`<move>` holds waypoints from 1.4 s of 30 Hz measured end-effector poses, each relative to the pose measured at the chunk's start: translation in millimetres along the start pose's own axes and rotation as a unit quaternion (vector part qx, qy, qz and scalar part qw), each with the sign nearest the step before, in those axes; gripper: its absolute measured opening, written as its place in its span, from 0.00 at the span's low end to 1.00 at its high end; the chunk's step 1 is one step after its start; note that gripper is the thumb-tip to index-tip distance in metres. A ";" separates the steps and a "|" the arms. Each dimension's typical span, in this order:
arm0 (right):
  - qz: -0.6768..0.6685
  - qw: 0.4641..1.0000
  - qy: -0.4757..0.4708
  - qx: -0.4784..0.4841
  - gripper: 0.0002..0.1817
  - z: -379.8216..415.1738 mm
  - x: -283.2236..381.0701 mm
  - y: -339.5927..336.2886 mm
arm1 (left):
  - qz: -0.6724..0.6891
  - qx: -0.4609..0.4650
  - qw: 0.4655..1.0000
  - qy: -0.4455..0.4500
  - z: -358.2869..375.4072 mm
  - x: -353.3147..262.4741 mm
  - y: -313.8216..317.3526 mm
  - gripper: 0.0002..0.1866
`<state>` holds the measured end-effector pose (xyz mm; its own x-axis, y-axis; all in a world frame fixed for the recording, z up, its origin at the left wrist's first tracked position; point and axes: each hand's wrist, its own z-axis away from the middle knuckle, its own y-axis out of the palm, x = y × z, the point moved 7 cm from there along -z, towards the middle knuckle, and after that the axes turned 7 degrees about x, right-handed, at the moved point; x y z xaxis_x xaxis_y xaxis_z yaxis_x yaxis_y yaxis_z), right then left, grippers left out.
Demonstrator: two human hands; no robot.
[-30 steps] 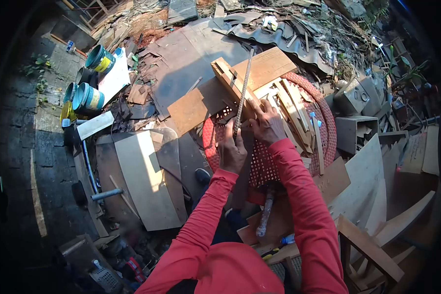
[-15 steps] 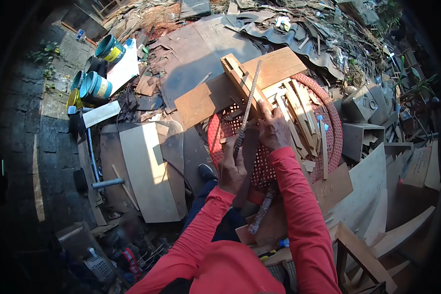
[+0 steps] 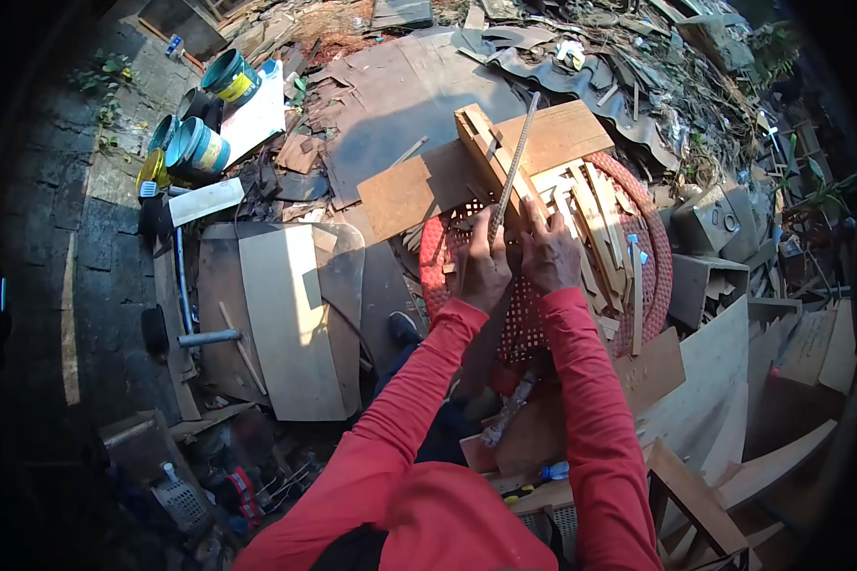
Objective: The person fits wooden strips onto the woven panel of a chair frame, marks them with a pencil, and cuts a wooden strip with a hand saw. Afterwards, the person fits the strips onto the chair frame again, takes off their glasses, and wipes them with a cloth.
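Note:
A long, thin ribbed metal rod (image 3: 515, 166) slants away from my left hand (image 3: 484, 266), whose fingers are closed around its near end. The rod lies along the narrow wooden pieces (image 3: 486, 143), overlapping them in this view. My right hand (image 3: 550, 255) grips the near end of these pieces, its index finger stretched along the wood. Beneath them, a wide wooden board (image 3: 402, 193) runs crosswise. Both hands are close together over a red woven basket (image 3: 438, 262), partly hidden by the wood and my arms.
Cut wooden strips (image 3: 595, 224) lie over the basket's right side. Pale boards (image 3: 278, 314) rest at the left, near a long-handled tool (image 3: 209, 337). Buckets (image 3: 198, 145) stand farther left. A metal box (image 3: 709, 285) and plywood sheets (image 3: 705, 381) are at the right.
My left hand has moved forward with the rod, coming closer to my right hand and the wooden pieces. My right hand keeps its grip on the wood. The whole view has shifted slightly.

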<state>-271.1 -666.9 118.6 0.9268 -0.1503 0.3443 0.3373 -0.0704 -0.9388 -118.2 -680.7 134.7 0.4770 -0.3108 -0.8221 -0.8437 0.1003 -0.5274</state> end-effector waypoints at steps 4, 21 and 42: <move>0.018 1.000 -0.002 -0.008 0.38 -0.8 -7.0 5.4 | 0.044 0.001 0.999 -0.011 32.4 8.3 -8.0 0.19; 0.028 1.000 0.000 0.000 0.37 0.4 -3.2 3.1 | 0.013 0.008 1.000 0.008 122.9 -13.1 -64.4 0.20; 0.008 1.000 0.001 -0.015 0.38 4.2 -2.3 0.6 | 0.073 0.009 0.997 0.008 -50.1 8.0 17.6 0.19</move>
<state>-272.3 -662.5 117.2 0.9316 -0.1534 0.3294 0.3174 -0.0979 -0.9432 -141.5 -728.7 129.6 0.3460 -0.3069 -0.8866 -0.8991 0.1616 -0.4068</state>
